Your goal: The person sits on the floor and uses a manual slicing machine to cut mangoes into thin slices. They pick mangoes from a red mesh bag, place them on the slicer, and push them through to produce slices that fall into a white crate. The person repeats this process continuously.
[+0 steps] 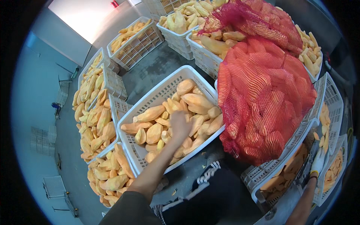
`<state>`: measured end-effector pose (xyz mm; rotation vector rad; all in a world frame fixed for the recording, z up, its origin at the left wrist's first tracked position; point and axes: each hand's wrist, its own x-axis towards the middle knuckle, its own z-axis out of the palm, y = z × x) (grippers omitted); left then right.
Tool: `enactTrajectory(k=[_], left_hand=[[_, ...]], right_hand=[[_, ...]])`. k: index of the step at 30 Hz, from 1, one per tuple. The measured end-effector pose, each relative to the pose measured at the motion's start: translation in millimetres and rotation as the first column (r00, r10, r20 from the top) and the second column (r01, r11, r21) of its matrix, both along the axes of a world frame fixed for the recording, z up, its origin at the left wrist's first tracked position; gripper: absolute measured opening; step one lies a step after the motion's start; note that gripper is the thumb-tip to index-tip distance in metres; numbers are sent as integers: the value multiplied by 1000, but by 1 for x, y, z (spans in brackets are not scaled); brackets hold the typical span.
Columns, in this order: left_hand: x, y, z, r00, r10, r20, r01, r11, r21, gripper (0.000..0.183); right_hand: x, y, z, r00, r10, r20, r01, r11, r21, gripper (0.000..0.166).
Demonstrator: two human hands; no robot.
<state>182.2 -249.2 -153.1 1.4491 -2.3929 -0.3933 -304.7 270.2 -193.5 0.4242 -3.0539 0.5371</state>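
Note:
My bare left hand [180, 123] reaches down among peeled sweet potatoes [154, 133] in a white plastic crate [142, 108] before me. The hand is blurred and its fingertips are hidden, so whether it grips one cannot be told. Far to the right, my right hand [318, 163] wears a white glove with a yellow cuff. It is beside a dark metal edge [309, 159], between crates that contain orange pieces. Several pale orange pieces [324, 132] lie just beyond its fingers. What those fingers hold is unclear.
Red mesh sacks [261, 104] full of sweet potatoes bulge over crates on my right. More heaped crates [98, 123] line the left, and others [135, 42] stand at the back. Dark striped cloth [208, 182] covers my lap. Trolleys [70, 205] stand on the grey floor [73, 157].

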Motion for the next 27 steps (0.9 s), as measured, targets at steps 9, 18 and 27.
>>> enactTrajectory(k=[9,18,27], left_hand=[[33,-78,-148,767,53,640,-159,981,110,68],[1,37,50,522,321,-791,602,518,607,48],[-60,139,138,588,-353,-728,777,497,387,41]], right_hand=[[17,18,23,978,-45,201,183,641,-745,46],[295,-244,220,828,522,203,-216,632,-744,58],[309,-176,230,664,571,483,575,24,-818,42]])
